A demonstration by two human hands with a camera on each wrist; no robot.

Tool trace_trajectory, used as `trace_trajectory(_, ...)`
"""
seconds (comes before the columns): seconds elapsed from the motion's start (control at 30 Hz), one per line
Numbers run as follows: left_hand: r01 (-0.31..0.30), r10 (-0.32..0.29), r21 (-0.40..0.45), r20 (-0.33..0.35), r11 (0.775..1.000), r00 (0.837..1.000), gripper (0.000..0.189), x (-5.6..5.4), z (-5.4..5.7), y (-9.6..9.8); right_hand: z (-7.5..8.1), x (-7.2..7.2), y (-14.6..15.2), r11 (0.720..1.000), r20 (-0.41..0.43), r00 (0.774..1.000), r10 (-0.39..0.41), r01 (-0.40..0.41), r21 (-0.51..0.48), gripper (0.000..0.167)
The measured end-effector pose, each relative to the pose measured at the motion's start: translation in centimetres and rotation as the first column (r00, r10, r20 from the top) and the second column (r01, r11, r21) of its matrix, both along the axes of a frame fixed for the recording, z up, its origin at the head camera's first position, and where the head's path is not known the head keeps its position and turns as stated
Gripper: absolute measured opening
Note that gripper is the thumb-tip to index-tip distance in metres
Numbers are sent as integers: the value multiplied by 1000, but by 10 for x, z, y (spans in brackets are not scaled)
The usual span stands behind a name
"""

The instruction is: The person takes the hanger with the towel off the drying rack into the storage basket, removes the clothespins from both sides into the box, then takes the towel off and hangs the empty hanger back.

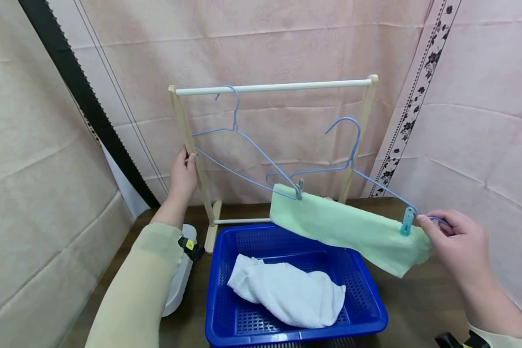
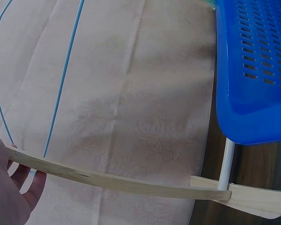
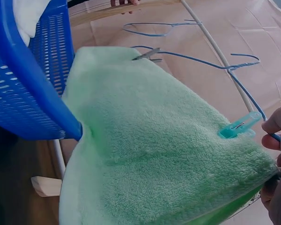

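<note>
My left hand (image 1: 184, 175) grips the left wooden post (image 1: 194, 166) of a small drying rack partway up, its fingers curled round the post in the left wrist view. At the right, my right hand (image 1: 461, 241) pinches the end of a blue wire hanger (image 1: 352, 162). This hanger's hook stands apart from the rack's rod, below it in the head view. A light green towel (image 1: 343, 220) hangs along the hanger, tilted down to the right. One grey clothespin (image 1: 300, 188) sits at its left end. Nearer my right fingers, a teal clothespin (image 3: 239, 125) clips the other end.
A second blue hanger (image 1: 258, 147) hangs from the rack's white rod (image 1: 274, 87) near the left post. In front stands a blue basket (image 1: 213, 290) with a white cloth (image 1: 291, 292) inside. A white container (image 1: 178, 285) is beside the left forearm. Pale curtains surround the table.
</note>
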State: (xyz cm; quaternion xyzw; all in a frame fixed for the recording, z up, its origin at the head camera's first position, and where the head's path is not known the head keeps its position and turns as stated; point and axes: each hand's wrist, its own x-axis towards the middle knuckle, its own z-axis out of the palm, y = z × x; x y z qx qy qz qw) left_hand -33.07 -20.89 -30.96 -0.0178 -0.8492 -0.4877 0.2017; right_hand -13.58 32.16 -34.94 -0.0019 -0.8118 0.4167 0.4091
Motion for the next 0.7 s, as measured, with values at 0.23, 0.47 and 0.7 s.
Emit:
trace_trajectory(0.23, 2, -2, 11, 8, 1000, 1000, 53, 2, 2, 1, -12, 9, 4, 999, 17, 1000, 24, -25, 39, 9)
trace_trajectory(0.47, 6, -6, 26, 3, 1000, 1000, 54, 4, 2, 1, -21, 15, 6, 999, 43, 999, 20, -22, 42, 11)
trace_trajectory(0.7, 26, -26, 39, -21, 999, 999, 53, 3, 0, -2, -30, 23, 8, 996, 49, 998, 38, -41, 74, 12)
